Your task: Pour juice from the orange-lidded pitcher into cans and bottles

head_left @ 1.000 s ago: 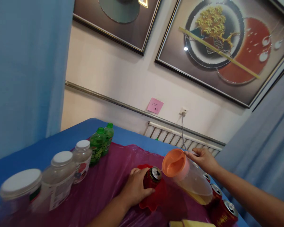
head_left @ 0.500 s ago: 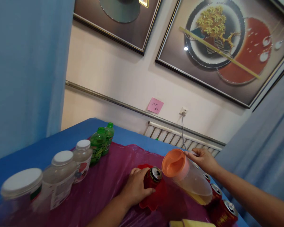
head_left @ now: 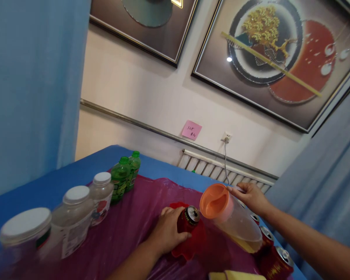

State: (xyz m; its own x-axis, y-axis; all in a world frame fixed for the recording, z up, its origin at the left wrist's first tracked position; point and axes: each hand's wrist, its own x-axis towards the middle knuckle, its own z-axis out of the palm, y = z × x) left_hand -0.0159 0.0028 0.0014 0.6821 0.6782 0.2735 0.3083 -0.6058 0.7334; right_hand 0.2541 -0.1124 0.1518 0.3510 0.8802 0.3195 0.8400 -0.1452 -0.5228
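My left hand (head_left: 170, 229) is wrapped round a dark red drink can (head_left: 189, 219) with an opened top. The can stands over a red scalloped dish (head_left: 189, 247); whether it touches the dish is hidden. To the right, my right hand (head_left: 252, 198) grips a translucent plastic pitcher (head_left: 236, 229) near its top; the handle is mostly hidden. The pitcher leans toward the can, its orange lid (head_left: 216, 202) close to the can's rim. Pale liquid lies low in the pitcher. No stream shows between lid and can.
Several red cans (head_left: 275, 262) stand at right behind the pitcher. White-lidded jars (head_left: 77, 216) and green bottles (head_left: 121, 177) line the left. A yellow cloth-like item (head_left: 239, 276) lies at the front. Purple plastic sheeting (head_left: 128, 229) covers part of the blue table (head_left: 76, 171).
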